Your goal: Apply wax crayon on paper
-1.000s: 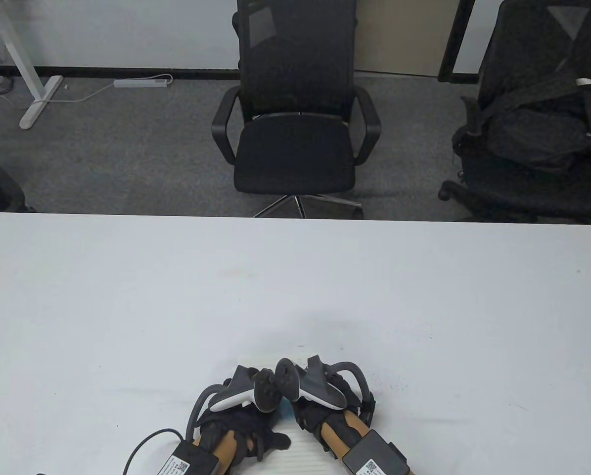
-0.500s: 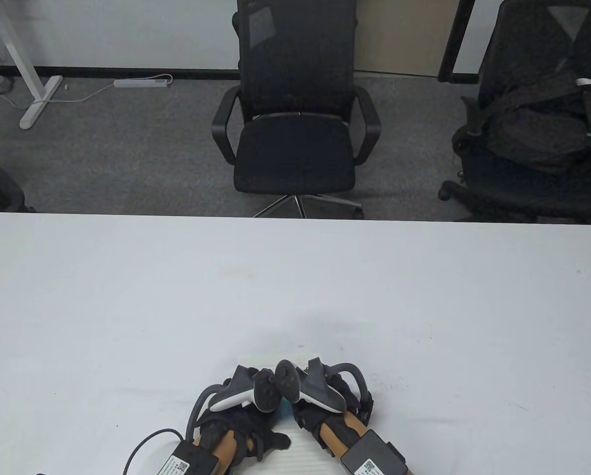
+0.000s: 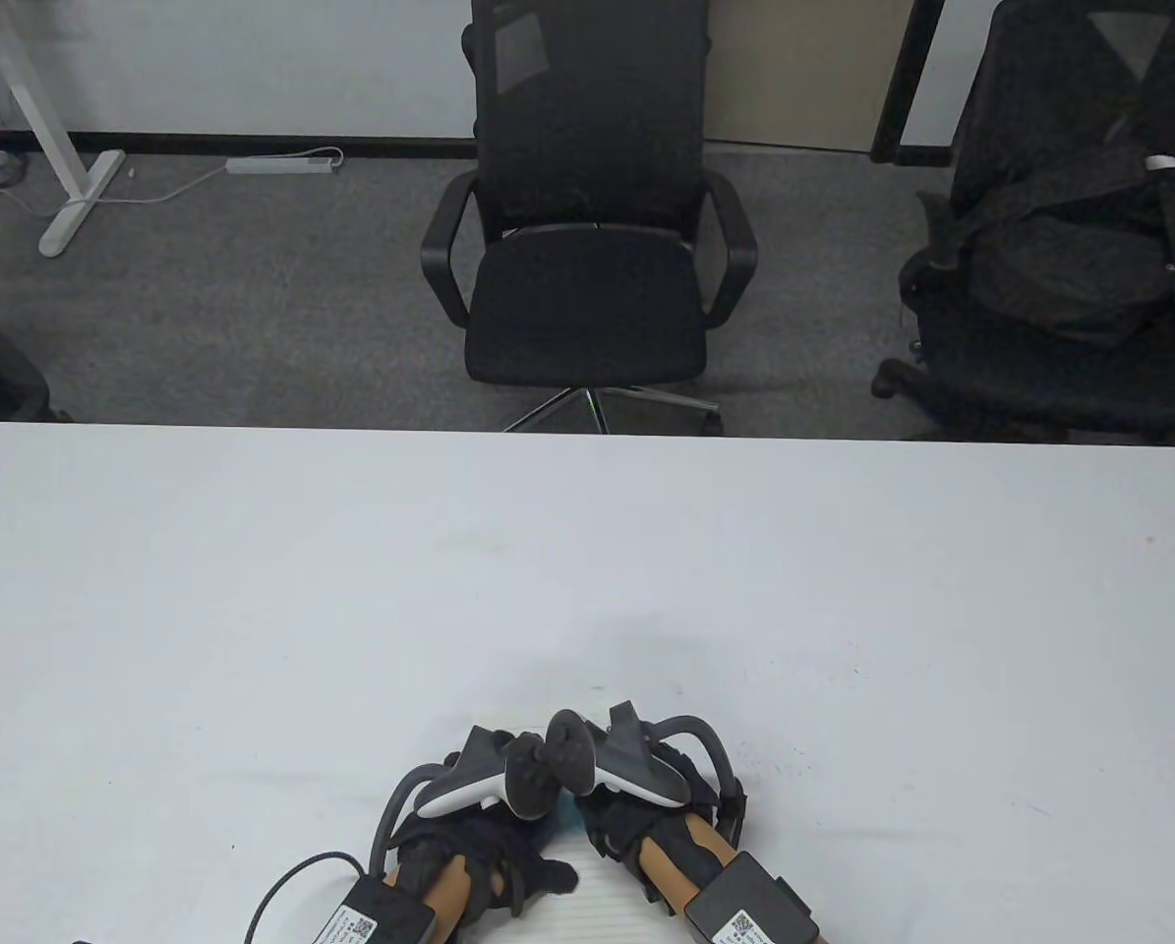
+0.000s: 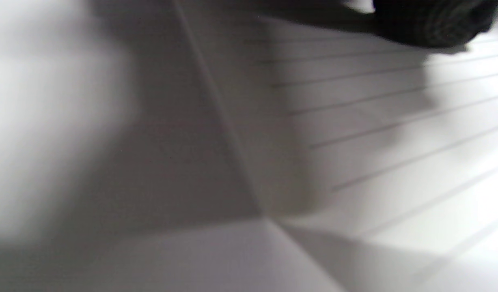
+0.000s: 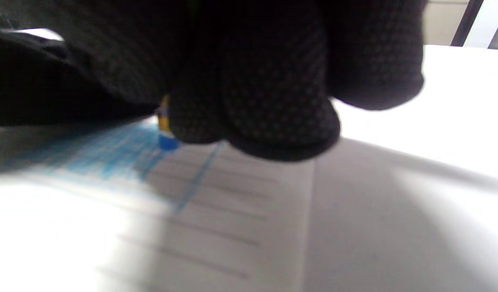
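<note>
Right hand (image 3: 636, 821) slightly forward on paper (image 3: 587, 910)

The paper (image 5: 216, 227) is matt, white and ruled, with a waxy blue patch (image 5: 98, 158). The table (image 3: 253, 610) is smooth, matt and pale. Both gloves (image 5: 273, 93) are black knit cloth with a dotted grip texture. The trackers (image 3: 636, 762) are smooth grey plastic. The chair (image 3: 587, 305) has black mesh cloth.

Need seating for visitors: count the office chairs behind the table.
2: one chair is behind the table's middle, another chair, with dark bags on it, is at right. A dark shape at left may be a third.
</note>
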Demonstrator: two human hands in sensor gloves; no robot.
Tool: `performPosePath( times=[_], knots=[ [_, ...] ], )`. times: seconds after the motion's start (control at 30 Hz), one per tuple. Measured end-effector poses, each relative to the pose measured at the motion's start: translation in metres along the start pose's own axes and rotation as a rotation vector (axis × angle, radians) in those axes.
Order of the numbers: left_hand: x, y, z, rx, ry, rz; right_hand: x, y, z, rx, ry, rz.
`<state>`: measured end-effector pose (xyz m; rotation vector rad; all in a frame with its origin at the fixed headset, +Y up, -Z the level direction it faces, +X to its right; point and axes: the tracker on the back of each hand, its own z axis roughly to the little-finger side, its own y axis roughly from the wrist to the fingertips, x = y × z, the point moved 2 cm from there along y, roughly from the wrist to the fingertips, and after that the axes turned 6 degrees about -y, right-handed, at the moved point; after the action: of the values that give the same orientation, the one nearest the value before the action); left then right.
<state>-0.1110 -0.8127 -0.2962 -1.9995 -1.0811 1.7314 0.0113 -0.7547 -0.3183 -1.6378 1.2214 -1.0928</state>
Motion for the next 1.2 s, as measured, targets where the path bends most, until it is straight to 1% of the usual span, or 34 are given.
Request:
performPosePath(
  times=[0.03, 0.07, 0.1, 0.17, 0.27, 0.33, 0.43, 0.53, 0.57, 0.6, 0.63, 0.7, 0.77, 0.8, 0.87, 0.93, 1.0, 1.03, 1.17, 1.2],
  knots=[
    [0.0, -0.0001, 0.0, 0.0, 0.0, 0.0, 0.0001, -0.0006, 0.0014, 0.036, -0.007, 0.057],
    [0.0, 0.0, 0.0, 0.0, 0.0, 0.0, 0.0001, -0.0006, 0.0022, 0.053, -0.016, 0.086],
    [0.0, 0.0, 0.0, 0.0, 0.0, 0.0, 0.0, -0.0004, 0.0027, 0.054, -0.015, 0.092],
    [0.0, -0.0001, 0.0, 0.0, 0.0, -0.001, -0.0007, -0.0002, 0.0017, 0.025, -0.015, 0.027],
    [0.0001, 0.0, 0.0001, 0.0, 0.0, 0.0, 0.0007, -0.0008, 0.0004, -0.027, 0.002, -0.121],
    [0.0001, 0.0, 0.0001, 0.0, 0.0, 0.0, 0.0005, -0.0001, 0.0011, -0.016, -0.003, -0.087],
    [0.0001, -0.0001, 0.0001, 0.0, 0.0, 0.0, -0.0002, -0.0008, 0.0029, 0.044, -0.018, 0.051],
    [0.0001, -0.0002, 0.0001, 0.001, 0.0, 0.0, 0.0007, -0.0006, 0.0032, 0.02, -0.008, 0.003],
    [0.0001, -0.0002, 0.0001, 0.001, 0.0, 0.0, 0.0008, 0.0001, 0.0027, -0.001, -0.006, -0.04],
    [0.0001, -0.0002, 0.0001, 0.001, -0.001, 0.0, 0.0018, 0.0003, 0.0023, -0.031, -0.005, -0.127],
    [0.0, -0.0002, 0.0001, 0.001, -0.001, 0.0, 0.0022, -0.0003, 0.0022, -0.034, -0.003, -0.145],
    [0.0, -0.0002, 0.0002, 0.0, -0.001, 0.0, 0.0017, -0.0008, 0.0031, 0.0, 0.004, -0.059],
    [0.0, -0.0002, 0.0, 0.0, -0.001, 0.0, 0.001, -0.0013, 0.0038, 0.046, -0.004, 0.05],
    [-0.0001, -0.0002, 0.0001, 0.0, -0.002, 0.0, 0.0011, -0.0013, 0.0041, 0.053, -0.005, 0.069],
    [0.0, -0.0002, 0.0001, 0.001, -0.001, 0.0, 0.0004, -0.002, 0.0042, 0.059, -0.013, 0.072],
    [0.0, -0.0001, 0.0001, 0.001, -0.002, 0.0, 0.0003, -0.0012, 0.0037, 0.046, -0.014, 0.044],
    [0.0, -0.0001, 0.0002, 0.001, -0.002, 0.0, 0.0003, 0.0001, 0.0029, 0.009, -0.021, -0.09],
    [0.0, -0.0001, 0.0003, 0.001, -0.002, 0.0, 0.0011, -0.0007, 0.0026, 0.002, -0.015, -0.124],
    [0.0, 0.0, 0.0004, -0.001, -0.003, 0.001, 0.0012, -0.0011, 0.0068, 0.085, -0.024, 0.057],
    [-0.0001, -0.0001, 0.0003, 0.0, -0.003, 0.001, 0.0011, -0.0009, 0.0072, 0.079, -0.021, 0.057]
  ],
)
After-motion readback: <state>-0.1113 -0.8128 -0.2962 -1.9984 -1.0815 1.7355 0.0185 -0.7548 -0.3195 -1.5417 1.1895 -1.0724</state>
